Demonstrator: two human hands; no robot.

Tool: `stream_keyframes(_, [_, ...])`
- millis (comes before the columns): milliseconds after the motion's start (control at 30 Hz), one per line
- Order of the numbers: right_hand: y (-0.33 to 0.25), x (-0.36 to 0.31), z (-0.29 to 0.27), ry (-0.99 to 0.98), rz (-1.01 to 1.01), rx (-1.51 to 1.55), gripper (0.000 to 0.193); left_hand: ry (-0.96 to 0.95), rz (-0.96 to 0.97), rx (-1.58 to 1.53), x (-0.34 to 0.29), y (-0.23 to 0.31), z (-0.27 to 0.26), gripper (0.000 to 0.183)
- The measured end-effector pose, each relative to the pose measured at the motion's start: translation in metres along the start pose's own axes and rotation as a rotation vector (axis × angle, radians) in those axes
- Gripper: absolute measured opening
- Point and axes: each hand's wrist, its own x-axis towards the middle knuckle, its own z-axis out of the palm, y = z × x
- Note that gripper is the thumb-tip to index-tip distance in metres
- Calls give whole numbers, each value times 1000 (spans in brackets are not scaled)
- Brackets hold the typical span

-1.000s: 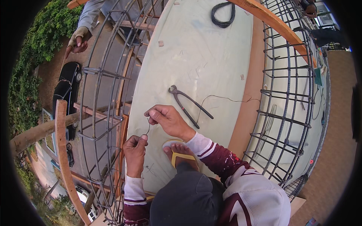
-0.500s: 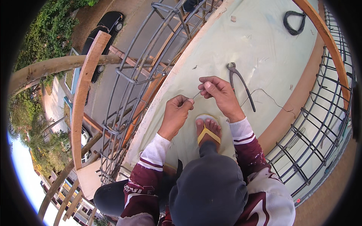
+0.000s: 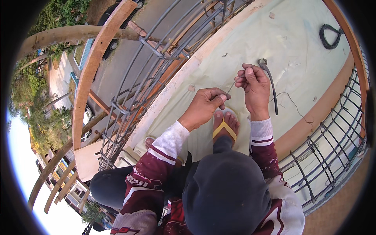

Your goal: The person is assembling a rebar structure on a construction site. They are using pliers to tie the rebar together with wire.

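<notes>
A short piece of thin wire (image 3: pixel 232 86) is stretched between my two hands above the pale sheet. My left hand (image 3: pixel 204 104) pinches its lower end between thumb and fingertips. The upper end is pinched by my right hand (image 3: pixel 255 89), a little farther away and to the right. Just beyond my right hand lies a pair of nippers (image 3: pixel 270 80), its jaws pointing away and one dark handle showing; my right hand hides the other. My foot in a yellow-strapped flip-flop (image 3: pixel 225 129) rests on the sheet below the hands.
A coil of dark wire (image 3: pixel 329 37) lies at the far right, and a loose wire strand (image 3: pixel 295 105) curls beside the nippers. Rebar cages run along the left (image 3: pixel 156 51) and right (image 3: pixel 333 145). Past the left edge, a wooden post (image 3: pixel 98 66) rises above a street below.
My view has shifted left, so the scene sits farther right. The left hand has turned, its back showing more. More wire shows between the hands.
</notes>
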Motion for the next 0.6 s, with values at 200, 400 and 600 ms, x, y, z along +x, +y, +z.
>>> stream_keyframes(200, [7, 20, -6, -122, -49, -455, 27, 213, -76, -55, -3, -21, -8, 22])
stream_keyframes(400, [27, 62, 2, -115, -593, -1210, 24, 315, -74, -101, 2, -21, -23, 23])
stream_keyframes(600, [44, 83, 12, -127, -716, -1466, 20, 298, -75, -120, 1, -22, -16, 24])
